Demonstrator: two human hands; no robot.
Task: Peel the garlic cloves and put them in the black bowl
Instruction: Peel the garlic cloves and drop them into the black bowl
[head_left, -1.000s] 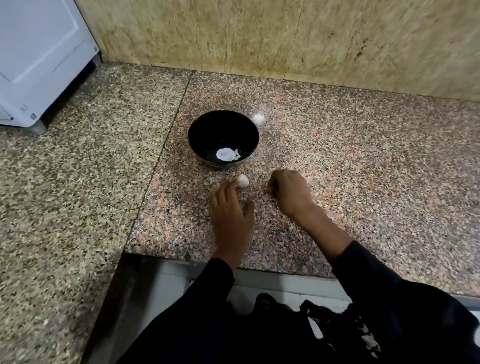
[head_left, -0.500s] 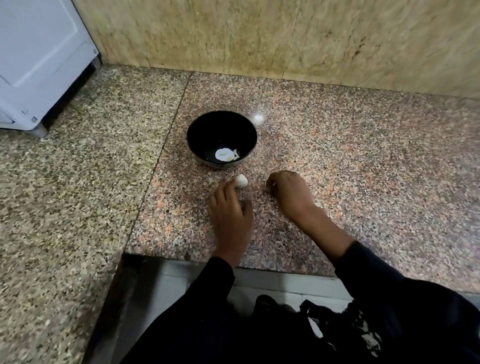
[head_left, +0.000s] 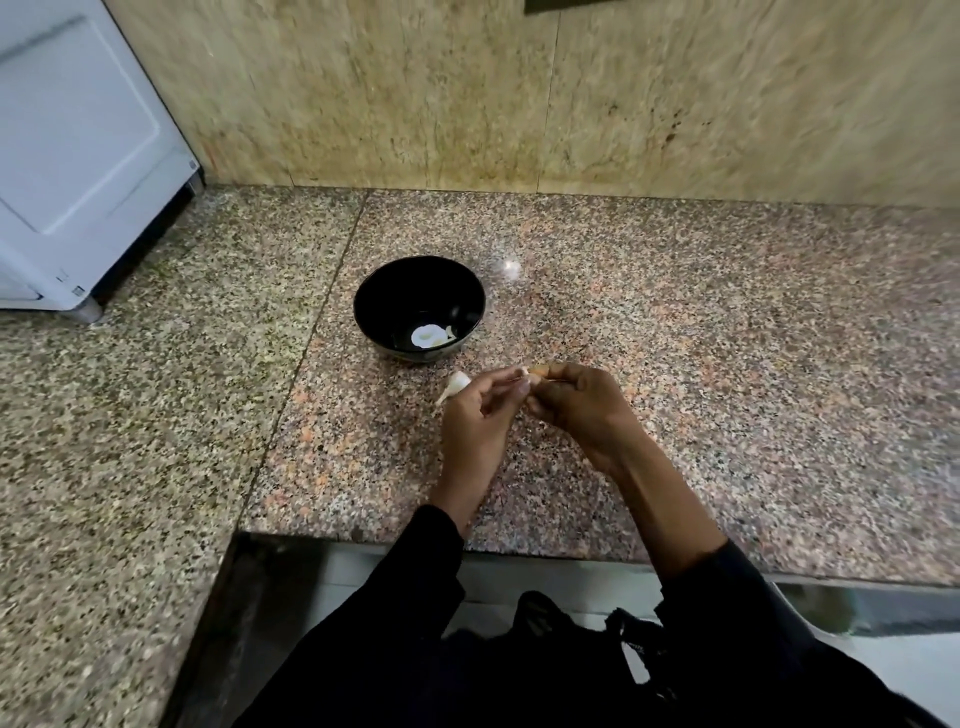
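The black bowl (head_left: 374, 306) stands on the granite counter, with a pale peeled garlic clove (head_left: 428, 336) and a small bit beside it on its bottom. Just in front of the bowl my left hand (head_left: 480, 428) and my right hand (head_left: 584, 410) meet above the counter. Their fingertips pinch a small garlic clove (head_left: 531, 371) between them; only its whitish and orange tip shows. A second, unpeeled white clove (head_left: 456, 385) lies on the counter against the far side of my left hand.
A white appliance (head_left: 78, 156) stands at the back left on the counter (head_left: 727, 364). A beige stone wall (head_left: 519, 93) closes the back. The counter's front edge runs under my forearms, with a step-in corner at the lower left.
Both hands have lifted off the counter and come together, now pinching a small clove between them. The white clove stays by the bowl. The camera has tilted up a little.
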